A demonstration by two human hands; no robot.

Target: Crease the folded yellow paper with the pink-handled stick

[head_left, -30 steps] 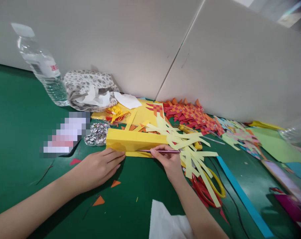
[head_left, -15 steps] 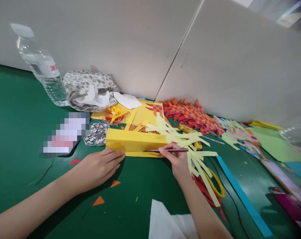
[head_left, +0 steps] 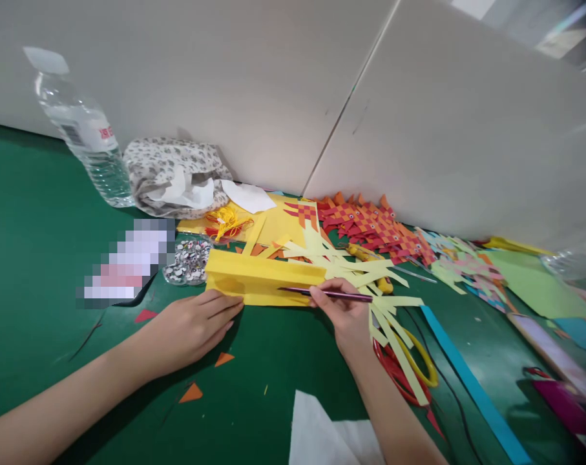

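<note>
A yellow sheet of paper (head_left: pixel 258 274) with lengthwise folds lies in front of me, its upper part raised. My left hand (head_left: pixel 196 326) has its fingers pressed together on the paper's lower left corner, holding it; the thumb is hidden. Pinched in my right hand (head_left: pixel 345 313) is a slim purple tool (head_left: pixel 345 296) with a dark pointed tip, exact kind unclear. The tip points left over the lower fold of the paper, and I cannot tell whether it touches. Pale yellow paper strips (head_left: pixel 394 332) spread beside and behind my right hand.
A water bottle (head_left: pixel 86 139), a patterned cloth pouch (head_left: pixel 176 155), a phone (head_left: pixel 132 258) and a pack of googly eyes (head_left: pixel 187 260) stand left. Woven red-orange paper fish (head_left: pixel 370 223) are piled behind. A blue strip (head_left: pixel 471 374) and scissors (head_left: pixel 426 365) lie right, white paper (head_left: pixel 316 429) in front.
The tool in my right hand has tilted, its tip now a little higher and farther left and its back end lower. My left hand stays put on the paper.
</note>
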